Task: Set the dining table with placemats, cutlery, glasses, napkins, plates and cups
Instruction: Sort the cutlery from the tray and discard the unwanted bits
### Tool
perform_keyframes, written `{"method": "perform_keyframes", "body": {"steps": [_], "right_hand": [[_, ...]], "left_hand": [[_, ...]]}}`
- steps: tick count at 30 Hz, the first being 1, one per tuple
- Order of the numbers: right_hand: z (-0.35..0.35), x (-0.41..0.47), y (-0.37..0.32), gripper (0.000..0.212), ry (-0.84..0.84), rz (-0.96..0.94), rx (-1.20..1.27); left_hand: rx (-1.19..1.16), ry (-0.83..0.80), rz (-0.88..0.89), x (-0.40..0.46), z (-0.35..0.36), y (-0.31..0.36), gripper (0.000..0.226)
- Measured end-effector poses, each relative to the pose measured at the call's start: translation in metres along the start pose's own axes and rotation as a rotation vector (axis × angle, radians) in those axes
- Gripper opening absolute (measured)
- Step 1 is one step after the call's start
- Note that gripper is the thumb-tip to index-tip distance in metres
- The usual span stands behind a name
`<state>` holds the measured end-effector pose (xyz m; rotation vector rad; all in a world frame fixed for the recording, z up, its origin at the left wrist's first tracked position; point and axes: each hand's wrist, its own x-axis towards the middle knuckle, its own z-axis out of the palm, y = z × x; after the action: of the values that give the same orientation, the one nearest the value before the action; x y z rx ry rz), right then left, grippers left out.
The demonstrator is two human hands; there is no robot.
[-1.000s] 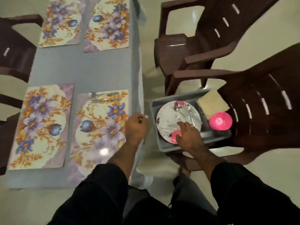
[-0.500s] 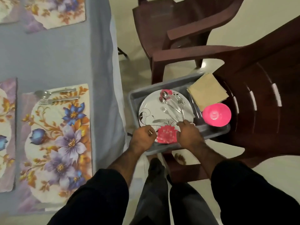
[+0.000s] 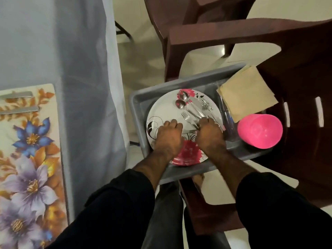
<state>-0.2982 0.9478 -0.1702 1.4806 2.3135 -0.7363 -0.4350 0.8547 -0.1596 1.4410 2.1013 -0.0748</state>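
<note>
Reaching down into the grey tub (image 3: 140, 97), both hands sit over the flowered plate (image 3: 161, 112). The right hand (image 3: 210, 136) has its fingers curled onto the handle ends of the loose cutlery (image 3: 193, 109), looks like it's pinching a handle or two, though which piece exactly I can't tell. The left hand (image 3: 168, 138) is curled knuckles-up right beside it at about 9 o'clock, resting on the plate; can't tell whether it's got anything under those fingers.

The cutlery fans out from the right hand toward 11 and 12 o'clock across the plate: a couple of spoons with bowls near the far rim, and forks next to them. At 3 o'clock from the plate there's a pink cup (image 3: 260, 133) lying tipped in the tub's corner, mouth facing the camera. A stack of tan napkins (image 3: 248, 92) sits at roughly 1 o'clock, overhanging the tub's edge. The tub itself is parked on a dark brown plastic chair (image 3: 296, 51).

Way over at 9 o'clock is the table in a blue-grey cloth (image 3: 53, 42), with a floral placemat (image 3: 30, 150) on it. Two metal handles (image 3: 19, 95) lie across the placemat's far end, blurry.
</note>
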Motion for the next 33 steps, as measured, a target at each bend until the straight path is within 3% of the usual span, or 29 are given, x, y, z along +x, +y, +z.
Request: {"method": "perform_keyframes", "body": {"steps": [8, 13, 17, 20, 25, 27, 30, 33], "right_hand": [[-0.008, 0.01, 0.011, 0.012, -0.078, 0.113, 0.225], [-0.014, 0.013, 0.023, 0.015, -0.084, 0.185, 0.397], [-0.024, 0.011, 0.032, 0.013, -0.204, 0.289, 0.7], [-0.033, 0.007, 0.04, 0.023, -0.286, 0.366, 0.894], [-0.033, 0.004, 0.048, 0.018, -0.288, 0.379, 0.99], [-0.03, 0.005, 0.046, 0.009, -0.228, 0.363, 0.985], [-0.023, 0.005, 0.039, 0.042, -0.082, 0.343, 0.911], [-0.02, 0.008, 0.028, 0.053, -0.003, 0.299, 0.757]], "left_hand": [[0.018, -0.073, -0.055, 0.011, -0.003, 0.008, 0.018], [0.128, -0.246, 0.014, 0.013, -0.021, 0.003, 0.032], [0.121, -0.362, 0.03, 0.016, -0.039, -0.004, 0.038], [0.133, -0.373, 0.075, 0.019, -0.053, -0.014, 0.041], [0.184, -0.311, 0.082, 0.023, -0.079, -0.037, 0.035], [0.075, -0.295, -0.019, 0.022, -0.086, -0.051, 0.032], [-0.422, -0.216, -0.246, 0.022, -0.081, -0.069, 0.012], [-0.914, -0.114, -0.425, 0.016, -0.076, -0.069, 0.029]]}}
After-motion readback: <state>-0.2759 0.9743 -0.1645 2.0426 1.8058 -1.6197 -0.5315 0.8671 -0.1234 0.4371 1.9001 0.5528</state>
